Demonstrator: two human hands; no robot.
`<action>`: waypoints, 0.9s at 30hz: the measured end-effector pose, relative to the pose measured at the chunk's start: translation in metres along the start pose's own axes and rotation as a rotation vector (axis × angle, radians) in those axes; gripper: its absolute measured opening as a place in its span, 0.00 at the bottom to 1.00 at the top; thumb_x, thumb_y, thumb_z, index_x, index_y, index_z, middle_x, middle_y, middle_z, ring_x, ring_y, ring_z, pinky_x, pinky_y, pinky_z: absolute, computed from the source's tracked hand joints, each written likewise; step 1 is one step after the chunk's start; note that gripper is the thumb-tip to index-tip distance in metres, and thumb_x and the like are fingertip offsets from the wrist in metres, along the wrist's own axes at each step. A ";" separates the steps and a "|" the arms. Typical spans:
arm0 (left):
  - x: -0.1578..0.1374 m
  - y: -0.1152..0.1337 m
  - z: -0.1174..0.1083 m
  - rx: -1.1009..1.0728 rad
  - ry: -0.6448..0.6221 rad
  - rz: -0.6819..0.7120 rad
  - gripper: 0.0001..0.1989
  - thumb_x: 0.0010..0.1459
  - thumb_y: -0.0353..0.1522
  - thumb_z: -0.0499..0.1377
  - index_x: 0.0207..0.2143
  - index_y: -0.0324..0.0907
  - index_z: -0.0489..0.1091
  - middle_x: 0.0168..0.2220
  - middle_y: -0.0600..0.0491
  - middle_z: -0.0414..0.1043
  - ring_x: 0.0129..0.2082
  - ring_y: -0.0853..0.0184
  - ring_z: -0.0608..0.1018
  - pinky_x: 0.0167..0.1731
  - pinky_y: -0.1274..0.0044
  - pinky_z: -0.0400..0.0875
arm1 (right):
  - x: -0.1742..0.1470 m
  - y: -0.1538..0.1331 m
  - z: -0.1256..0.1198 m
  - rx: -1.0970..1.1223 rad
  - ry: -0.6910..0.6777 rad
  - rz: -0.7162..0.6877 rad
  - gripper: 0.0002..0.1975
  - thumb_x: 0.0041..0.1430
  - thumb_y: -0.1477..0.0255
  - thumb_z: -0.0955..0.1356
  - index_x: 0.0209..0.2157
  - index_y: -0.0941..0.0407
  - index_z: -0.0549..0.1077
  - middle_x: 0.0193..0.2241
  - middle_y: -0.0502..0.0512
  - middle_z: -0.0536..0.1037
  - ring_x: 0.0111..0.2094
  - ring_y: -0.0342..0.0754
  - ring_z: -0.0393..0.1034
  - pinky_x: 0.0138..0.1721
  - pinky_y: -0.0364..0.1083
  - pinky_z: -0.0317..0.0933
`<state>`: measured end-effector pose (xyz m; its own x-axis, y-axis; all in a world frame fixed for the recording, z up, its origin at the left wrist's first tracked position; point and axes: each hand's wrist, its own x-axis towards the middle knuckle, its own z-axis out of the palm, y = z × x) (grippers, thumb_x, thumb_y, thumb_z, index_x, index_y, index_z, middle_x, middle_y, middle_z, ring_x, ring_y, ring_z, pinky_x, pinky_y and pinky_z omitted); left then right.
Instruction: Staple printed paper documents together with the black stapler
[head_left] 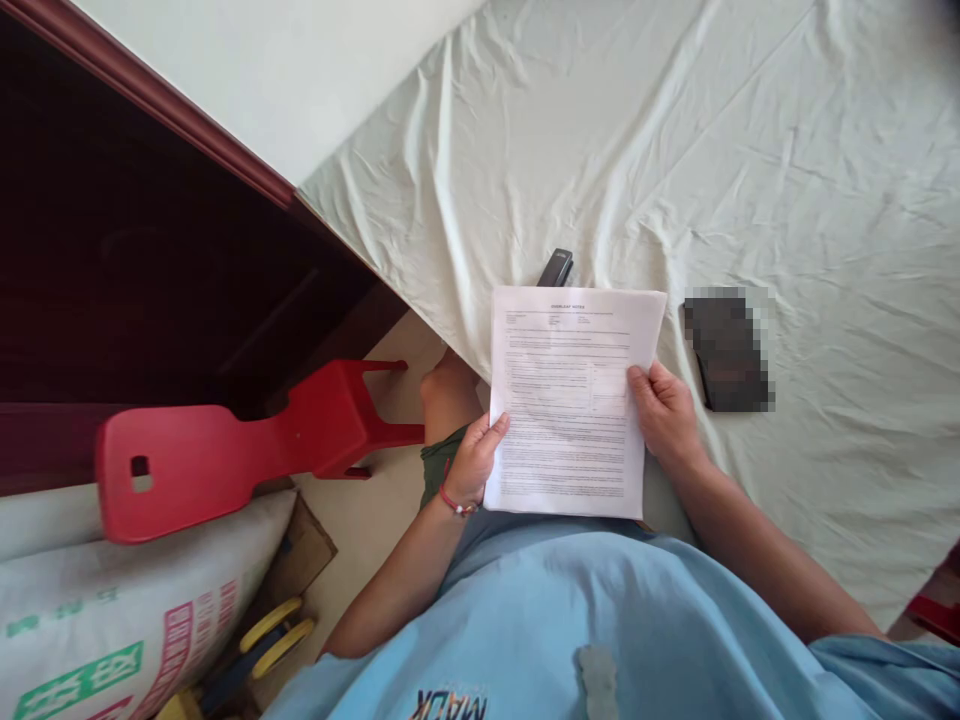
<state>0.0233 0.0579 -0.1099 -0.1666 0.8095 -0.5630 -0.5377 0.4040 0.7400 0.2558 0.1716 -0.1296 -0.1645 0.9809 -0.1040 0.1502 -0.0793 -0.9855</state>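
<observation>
A stack of printed paper sheets (566,410) is held up in front of my body, its text side facing me. My left hand (478,460) grips the left edge, thumb on top and fingers hidden behind. On the opposite edge my right hand (667,412) clasps the sheets the same way. Just beyond the top edge lies a black stapler (556,267), its near end covered by the papers. To the right of my right hand rests a dark flat object (727,352), blurred out by pixels.
A wrinkled pale sheet (825,200) covers the surface under the papers. At the left stands a small red plastic chair (322,430) beside a white printed sack (150,610). Dark wooden furniture (135,230) fills the upper left. Something yellow and blue (277,640) is on the floor.
</observation>
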 end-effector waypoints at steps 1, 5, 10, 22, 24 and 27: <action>-0.001 -0.002 0.001 0.009 0.014 0.011 0.25 0.55 0.46 0.70 0.48 0.37 0.77 0.47 0.43 0.80 0.51 0.53 0.80 0.55 0.63 0.74 | 0.000 0.000 0.000 -0.022 0.002 -0.009 0.22 0.68 0.51 0.64 0.53 0.49 0.77 0.43 0.57 0.82 0.45 0.58 0.76 0.43 0.56 0.73; -0.004 -0.010 0.000 0.062 0.041 0.041 0.27 0.57 0.47 0.68 0.51 0.38 0.75 0.50 0.44 0.79 0.54 0.55 0.79 0.57 0.65 0.72 | -0.002 -0.001 -0.002 -0.038 -0.010 -0.005 0.22 0.68 0.51 0.63 0.51 0.49 0.77 0.41 0.56 0.82 0.43 0.57 0.75 0.42 0.55 0.71; -0.010 -0.015 -0.007 0.132 0.048 0.060 0.27 0.59 0.46 0.67 0.55 0.39 0.73 0.52 0.44 0.78 0.55 0.56 0.78 0.56 0.67 0.71 | -0.002 0.002 -0.007 -0.100 0.033 -0.016 0.20 0.69 0.52 0.62 0.46 0.50 0.76 0.38 0.55 0.81 0.39 0.54 0.73 0.40 0.52 0.69; -0.019 -0.030 -0.005 0.364 0.084 0.214 0.24 0.67 0.48 0.59 0.54 0.40 0.74 0.52 0.45 0.77 0.53 0.59 0.77 0.54 0.71 0.70 | 0.001 -0.002 -0.014 -0.339 0.142 -0.113 0.15 0.67 0.54 0.66 0.37 0.52 0.73 0.30 0.52 0.78 0.29 0.48 0.69 0.35 0.49 0.64; -0.020 -0.030 -0.005 0.259 0.085 0.152 0.24 0.64 0.48 0.62 0.52 0.39 0.73 0.48 0.46 0.78 0.47 0.60 0.79 0.48 0.72 0.73 | 0.002 -0.001 -0.014 -0.348 0.139 -0.113 0.15 0.67 0.55 0.66 0.35 0.52 0.72 0.28 0.51 0.77 0.27 0.47 0.68 0.33 0.48 0.63; -0.022 -0.031 -0.007 0.140 0.090 0.020 0.27 0.57 0.49 0.67 0.49 0.39 0.72 0.36 0.51 0.78 0.29 0.70 0.77 0.26 0.79 0.70 | 0.004 0.001 -0.014 -0.344 0.185 -0.117 0.15 0.67 0.56 0.66 0.34 0.52 0.72 0.27 0.51 0.77 0.26 0.47 0.67 0.32 0.48 0.62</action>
<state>0.0380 0.0248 -0.1228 -0.2528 0.7792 -0.5736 -0.4139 0.4487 0.7920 0.2690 0.1775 -0.1295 -0.0261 0.9977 0.0630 0.4631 0.0679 -0.8837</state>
